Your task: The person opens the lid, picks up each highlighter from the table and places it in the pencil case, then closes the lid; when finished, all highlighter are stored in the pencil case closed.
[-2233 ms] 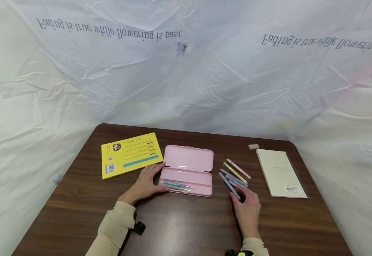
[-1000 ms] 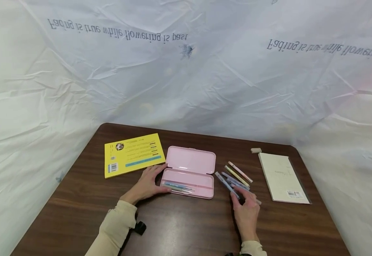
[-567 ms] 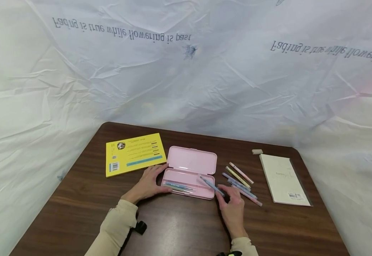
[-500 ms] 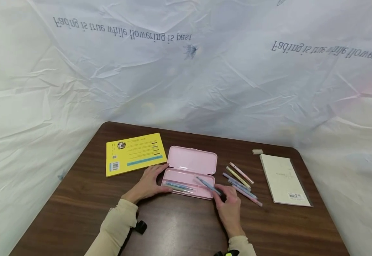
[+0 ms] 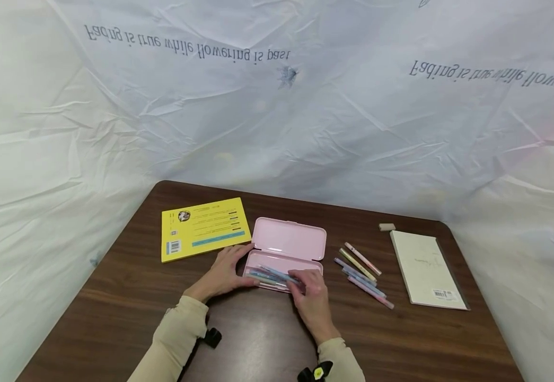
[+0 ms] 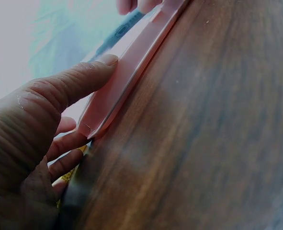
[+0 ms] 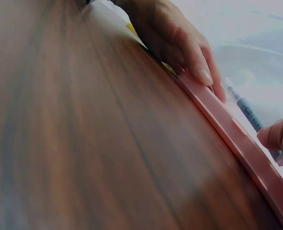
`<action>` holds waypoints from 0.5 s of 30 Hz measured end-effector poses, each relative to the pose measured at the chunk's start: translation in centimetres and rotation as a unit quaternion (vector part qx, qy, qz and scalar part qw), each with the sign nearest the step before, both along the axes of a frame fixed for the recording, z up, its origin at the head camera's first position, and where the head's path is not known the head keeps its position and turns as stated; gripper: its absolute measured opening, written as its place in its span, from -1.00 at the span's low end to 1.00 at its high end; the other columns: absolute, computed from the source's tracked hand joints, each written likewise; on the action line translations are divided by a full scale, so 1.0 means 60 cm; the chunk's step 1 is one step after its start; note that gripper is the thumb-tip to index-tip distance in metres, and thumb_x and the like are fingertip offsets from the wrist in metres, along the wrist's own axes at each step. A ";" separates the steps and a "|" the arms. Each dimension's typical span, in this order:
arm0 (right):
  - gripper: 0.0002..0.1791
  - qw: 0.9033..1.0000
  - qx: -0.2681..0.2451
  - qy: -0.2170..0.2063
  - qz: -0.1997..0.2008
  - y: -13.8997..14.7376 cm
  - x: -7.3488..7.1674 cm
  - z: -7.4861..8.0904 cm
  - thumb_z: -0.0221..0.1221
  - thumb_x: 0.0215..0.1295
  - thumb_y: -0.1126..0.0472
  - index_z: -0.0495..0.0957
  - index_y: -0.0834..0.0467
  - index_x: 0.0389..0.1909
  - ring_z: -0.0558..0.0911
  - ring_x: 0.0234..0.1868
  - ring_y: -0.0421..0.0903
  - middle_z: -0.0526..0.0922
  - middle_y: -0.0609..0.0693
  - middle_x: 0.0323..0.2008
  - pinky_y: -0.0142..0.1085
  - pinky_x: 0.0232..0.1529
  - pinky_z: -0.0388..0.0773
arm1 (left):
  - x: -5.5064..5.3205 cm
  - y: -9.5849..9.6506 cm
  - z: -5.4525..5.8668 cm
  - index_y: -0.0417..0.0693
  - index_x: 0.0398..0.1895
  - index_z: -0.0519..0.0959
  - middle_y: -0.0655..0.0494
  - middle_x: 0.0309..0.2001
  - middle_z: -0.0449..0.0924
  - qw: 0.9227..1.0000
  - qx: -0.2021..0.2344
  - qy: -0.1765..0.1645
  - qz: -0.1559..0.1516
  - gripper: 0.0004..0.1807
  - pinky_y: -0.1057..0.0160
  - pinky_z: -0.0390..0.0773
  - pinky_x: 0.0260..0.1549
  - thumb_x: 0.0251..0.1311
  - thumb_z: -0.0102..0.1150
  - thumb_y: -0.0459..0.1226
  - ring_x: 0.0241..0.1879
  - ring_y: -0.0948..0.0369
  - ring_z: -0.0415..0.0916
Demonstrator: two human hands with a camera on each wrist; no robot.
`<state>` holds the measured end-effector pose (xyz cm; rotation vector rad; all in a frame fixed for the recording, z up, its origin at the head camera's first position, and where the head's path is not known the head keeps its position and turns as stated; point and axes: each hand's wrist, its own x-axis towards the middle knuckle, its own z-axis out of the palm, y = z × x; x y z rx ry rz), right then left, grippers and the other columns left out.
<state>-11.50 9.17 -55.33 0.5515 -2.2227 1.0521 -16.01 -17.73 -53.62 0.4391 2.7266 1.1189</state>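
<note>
A pink pencil case [image 5: 288, 239] lies with its lid raised back, several pens [image 5: 260, 279] in its front compartment. My left hand [image 5: 221, 273] holds the case's left end; in the left wrist view the thumb [image 6: 91, 74] presses the front rim and the fingers are at the end wall. Over the tray, my right hand [image 5: 312, 297] pinches a blue pen [image 7: 249, 112] near its right end, the pen slanting left above the others. Part of the tray is hidden behind this hand. Right of the case lie several loose pens [image 5: 362, 258].
A yellow book [image 5: 205, 228] lies at the back left, close to the case. To the right are a cream notepad [image 5: 427, 270] and a small eraser [image 5: 387, 227]. White printed sheeting [image 5: 277, 132] rises behind the brown table [image 5: 257, 339].
My right hand has picked the blue pen from the loose pens and carried it left over the case's tray. The left hand keeps its hold on the case's left end.
</note>
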 end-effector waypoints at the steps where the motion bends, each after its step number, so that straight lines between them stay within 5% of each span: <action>1: -0.65 1.000 0.002 -0.001 0.002 -0.003 -0.001 0.000 0.57 -0.02 0.49 0.77 0.21 -0.18 0.59 -0.22 -0.08 0.77 -0.02 -0.30 -0.35 -0.19 0.50 | 0.000 0.001 0.001 0.21 0.66 0.26 0.00 0.56 0.30 1.000 0.000 -0.001 0.001 0.16 -0.32 0.13 0.49 -0.01 0.54 0.31 0.56 -0.14 0.07; 15: -0.68 0.999 0.032 -0.035 -0.015 -0.012 0.002 0.003 0.59 -0.02 0.42 0.80 0.12 -0.22 0.58 -0.23 -0.07 0.74 -0.04 -0.32 -0.16 -0.20 0.50 | 0.001 0.001 0.001 0.19 0.66 0.26 0.00 0.55 0.32 1.000 0.000 -0.003 0.002 0.15 -0.33 0.14 0.48 0.00 0.54 0.30 0.54 -0.14 0.10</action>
